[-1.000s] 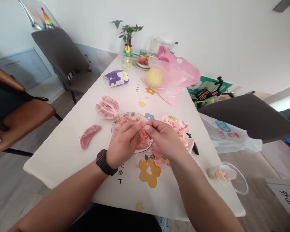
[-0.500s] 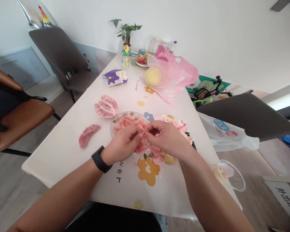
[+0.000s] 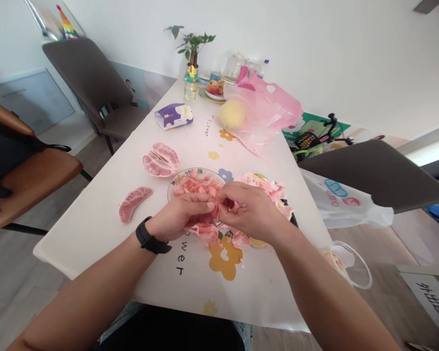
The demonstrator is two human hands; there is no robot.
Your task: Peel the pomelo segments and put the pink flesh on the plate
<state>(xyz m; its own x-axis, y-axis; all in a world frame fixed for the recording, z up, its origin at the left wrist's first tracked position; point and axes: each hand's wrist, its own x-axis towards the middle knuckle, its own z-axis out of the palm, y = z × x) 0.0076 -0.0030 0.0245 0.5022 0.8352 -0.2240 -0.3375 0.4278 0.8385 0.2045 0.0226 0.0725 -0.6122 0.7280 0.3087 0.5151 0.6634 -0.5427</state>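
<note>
Head: fingers (image 3: 206, 206) pinched around pulp (image 3: 214, 213)

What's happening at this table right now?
A person is working over a plate with both bare hands: the left hand and right hand meet at the fingers; what is pinched between them is too small to make out. Pink pomelo pulp sits on the plate. A single pomelo segment and a larger pomelo chunk lie left of it, and pink membrane scraps are heaped to its right.
</note>
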